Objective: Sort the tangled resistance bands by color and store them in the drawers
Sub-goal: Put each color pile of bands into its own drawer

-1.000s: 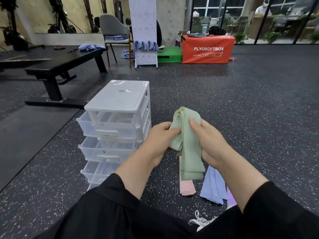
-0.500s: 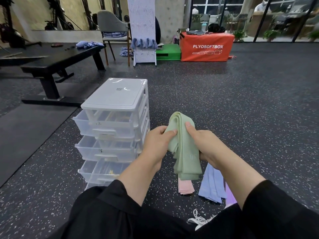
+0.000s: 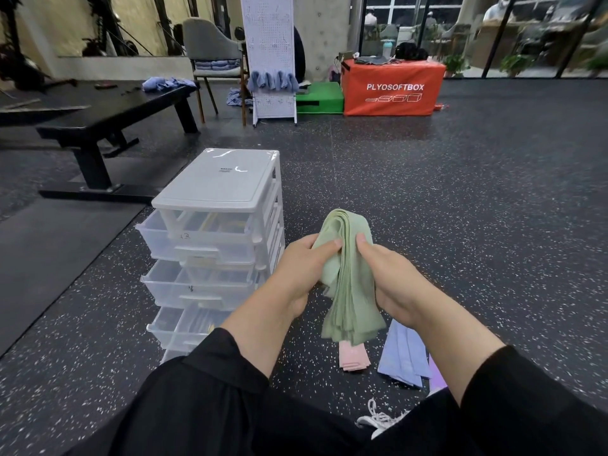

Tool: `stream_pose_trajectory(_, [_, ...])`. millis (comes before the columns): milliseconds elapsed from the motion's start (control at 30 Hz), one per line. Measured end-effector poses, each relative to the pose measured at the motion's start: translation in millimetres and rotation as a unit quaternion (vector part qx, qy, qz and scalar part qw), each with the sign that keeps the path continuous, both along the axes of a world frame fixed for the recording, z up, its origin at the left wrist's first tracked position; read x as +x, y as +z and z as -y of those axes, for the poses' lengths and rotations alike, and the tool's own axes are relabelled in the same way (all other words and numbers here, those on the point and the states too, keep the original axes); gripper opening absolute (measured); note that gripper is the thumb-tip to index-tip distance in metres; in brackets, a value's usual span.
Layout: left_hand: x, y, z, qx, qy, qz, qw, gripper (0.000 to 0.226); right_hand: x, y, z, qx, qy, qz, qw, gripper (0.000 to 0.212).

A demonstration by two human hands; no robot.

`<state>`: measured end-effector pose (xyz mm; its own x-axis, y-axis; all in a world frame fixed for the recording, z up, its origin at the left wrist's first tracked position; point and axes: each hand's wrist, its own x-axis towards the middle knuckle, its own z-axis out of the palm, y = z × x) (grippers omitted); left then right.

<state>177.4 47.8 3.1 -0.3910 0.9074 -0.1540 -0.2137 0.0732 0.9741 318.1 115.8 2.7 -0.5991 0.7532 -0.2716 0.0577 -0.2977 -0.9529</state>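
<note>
Four clear drawers fill the white drawer unit [image 3: 215,245] at nine o'clock. Just right of it, the left hand [image 3: 304,268] and right hand [image 3: 390,281] both pinch a folded bundle of green bands [image 3: 350,281], thumbs on top, above the floor. At five o'clock lie pink bands [image 3: 352,357], then blue bands [image 3: 405,355].

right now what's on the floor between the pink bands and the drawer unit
Nothing: the head view shows only bare speckled floor between the pink bands and the drawer unit.
</note>
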Motion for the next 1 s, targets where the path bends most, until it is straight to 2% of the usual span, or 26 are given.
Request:
stream_pose_trajectory(200, [-4, 3, 1, 0.027, 0.028, -0.128, 0.991, 0.013, 2, 7, 1, 0.059, -0.036, 0.071, 0.995, 0.048])
stream_pose_trajectory(333, [-17, 7, 1, 0.048, 0.085, -0.179, 0.979, 0.021, 4, 14, 2, 0.072, -0.055, 0.099, 0.991, 0.048])
stream_pose_trajectory(467, [-24, 13, 4, 0.062, 0.107, -0.205, 0.971, 0.029, 6, 17, 8, 0.027, -0.007, 0.041, 0.999, 0.043])
stream_pose_trajectory(633, [-32, -7, 14, 0.044, 0.098, -0.238, 0.965, 0.020, 0, 29, 8, 0.057, -0.029, -0.016, 0.998, 0.036])
stream_pose_trajectory(733, [-26, -33, 22, 0.014, 0.072, -0.203, 0.976, 0.007, -10, 35, 11, 0.079, -0.028, -0.010, 0.996, 0.047])
stream_pose_trajectory(833, [-20, -51, 25, 0.012, 0.035, -0.138, 0.990, 0.026, -18, 36, 14, 0.064, -0.021, 0.009, 0.998, 0.052])
stream_pose_trajectory(900, [-16, -51, 26, 0.032, 0.030, -0.134, 0.990, 0.033, -19, 34, 16, 0.057, -0.005, 0.027, 0.998, 0.050])
stream_pose_trajectory(1000, [-13, -46, 26, 0.041, 0.025, -0.123, 0.991, 0.017, -20, 29, 17, 0.048, 0.010, 0.049, 0.998, 0.047])
